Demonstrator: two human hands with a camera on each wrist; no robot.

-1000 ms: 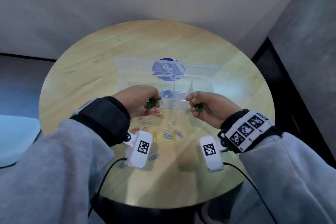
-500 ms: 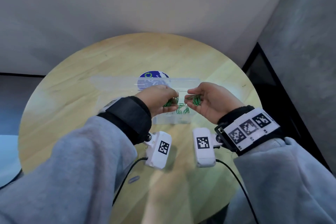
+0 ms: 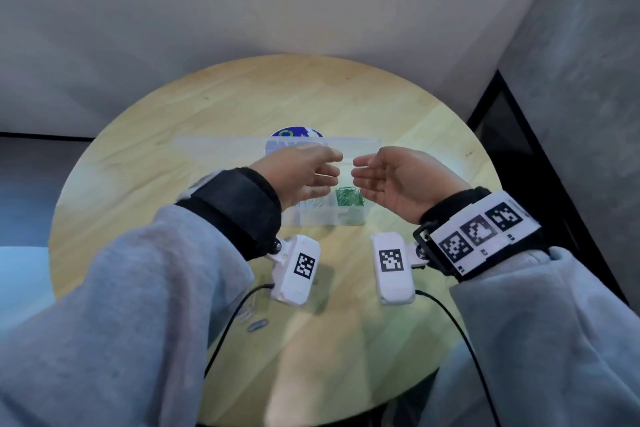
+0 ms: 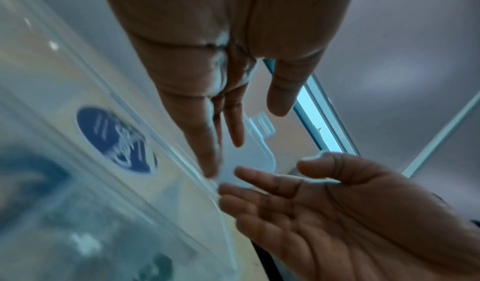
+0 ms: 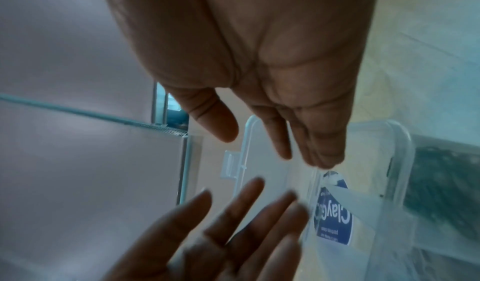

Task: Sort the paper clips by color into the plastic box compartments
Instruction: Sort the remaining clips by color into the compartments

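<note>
From the head view, the clear plastic box [image 3: 329, 215] sits near the middle of the round, pale wood-grained bench [image 3: 398, 107], its lid [image 3: 225, 149] folded back flat on the far side with a round blue sticker [image 3: 294, 134] showing through it. A tangle of green paper clips [image 3: 349, 197] lies in the box's right-hand compartment; the compartment to the left holds something pale that is too blurred to tell. The left hand [image 3: 301, 173] and right hand [image 3: 398, 180] hover just above the box, fingertips near each other but apart, both with fingers loosely extended and holding nothing. Nearer the body, one bluish paper clip [image 3: 258, 325] lies on the bench beside a black cable [image 3: 235, 319]. In the left wrist view, the left hand [image 4: 228, 63] reaches out with fingers straight and slightly spread, the right hand [image 4: 337, 209] palm-up below it; the smooth, translucent lid [image 4: 249, 158] with its small latch tab and the blue sticker [image 4: 116, 139] lie beneath, smeared by blur. In the right wrist view, the right hand [image 5: 259, 59] is flat and relaxed, the left hand's splayed fingers [image 5: 233, 203] opposite it, over the glossy lid [image 5: 272, 174] and the sticker [image 5: 335, 217]; a dark green mass [image 5: 441, 193] shows through the box wall at the right.
</note>
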